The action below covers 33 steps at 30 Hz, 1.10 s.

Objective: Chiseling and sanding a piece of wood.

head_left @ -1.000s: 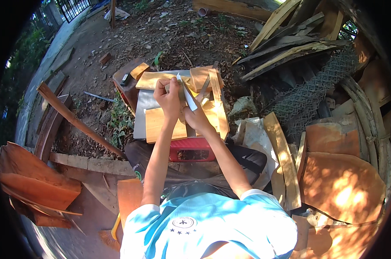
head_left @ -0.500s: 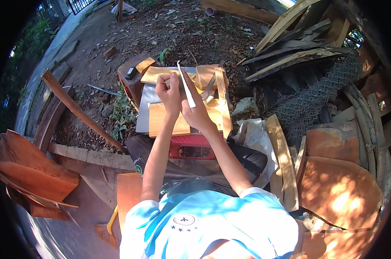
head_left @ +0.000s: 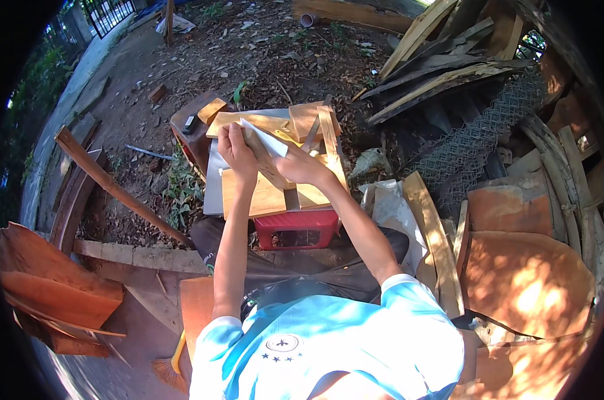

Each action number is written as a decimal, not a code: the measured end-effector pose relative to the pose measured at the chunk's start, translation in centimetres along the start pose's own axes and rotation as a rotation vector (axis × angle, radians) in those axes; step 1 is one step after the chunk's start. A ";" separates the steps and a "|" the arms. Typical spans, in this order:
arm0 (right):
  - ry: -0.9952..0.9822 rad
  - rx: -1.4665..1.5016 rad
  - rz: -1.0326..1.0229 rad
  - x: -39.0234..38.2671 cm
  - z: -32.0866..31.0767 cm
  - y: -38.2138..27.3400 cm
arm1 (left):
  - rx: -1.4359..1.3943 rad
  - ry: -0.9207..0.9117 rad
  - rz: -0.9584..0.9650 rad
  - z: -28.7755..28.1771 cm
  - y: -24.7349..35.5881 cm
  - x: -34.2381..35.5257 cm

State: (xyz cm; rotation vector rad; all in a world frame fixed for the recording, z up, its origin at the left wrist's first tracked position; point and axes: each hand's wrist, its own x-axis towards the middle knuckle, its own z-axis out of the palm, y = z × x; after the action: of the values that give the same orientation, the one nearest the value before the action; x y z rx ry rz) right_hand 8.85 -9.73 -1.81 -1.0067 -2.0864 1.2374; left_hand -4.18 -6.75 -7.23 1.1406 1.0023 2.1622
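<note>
Above a grey board (head_left: 214,179) on a red plastic stool (head_left: 295,220), both my hands grip a short, narrow piece of wood (head_left: 266,162). My left hand (head_left: 238,155) is closed round its upper left side, thumb up. From the lower right, my right hand (head_left: 303,167) has its fingers closed on the same piece. A white sheet (head_left: 267,140), paper-like, lies along the wood between the hands; whether it wraps round is hidden. Under my hands rests a flat wooden board (head_left: 238,200). A metal blade or strip (head_left: 310,137) and something yellow (head_left: 286,137) lie just beyond.
More wood pieces (head_left: 328,133) cover the stool top. A small dark device (head_left: 190,123) sits on a brown block at its left. A long pole (head_left: 115,183) slants at left; a broom (head_left: 175,363) lies below. Planks, rolled wire mesh (head_left: 478,137) and slabs (head_left: 525,283) crowd the right.
My right hand has swung from upright beside the left to lying across toward it. The white sheet has turned from edge-on to showing its face, and the wood piece now shows. The view has shifted slightly.
</note>
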 end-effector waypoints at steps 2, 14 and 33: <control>0.065 0.137 0.048 -0.4 0.6 -0.9 | 0.020 0.076 0.076 0.7 -0.1 0.0; 0.237 0.274 -0.029 -1.5 5.3 3.0 | -0.195 0.033 -0.186 0.0 -0.5 0.1; 0.538 0.276 -0.167 -2.4 7.0 6.4 | -0.127 -0.121 -0.122 2.0 1.2 -1.8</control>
State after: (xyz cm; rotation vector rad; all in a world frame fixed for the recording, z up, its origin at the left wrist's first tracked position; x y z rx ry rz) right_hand 7.34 -13.25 -10.77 -0.8950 -1.5062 0.9985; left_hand -1.68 -7.95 -6.40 1.1068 0.8473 2.0047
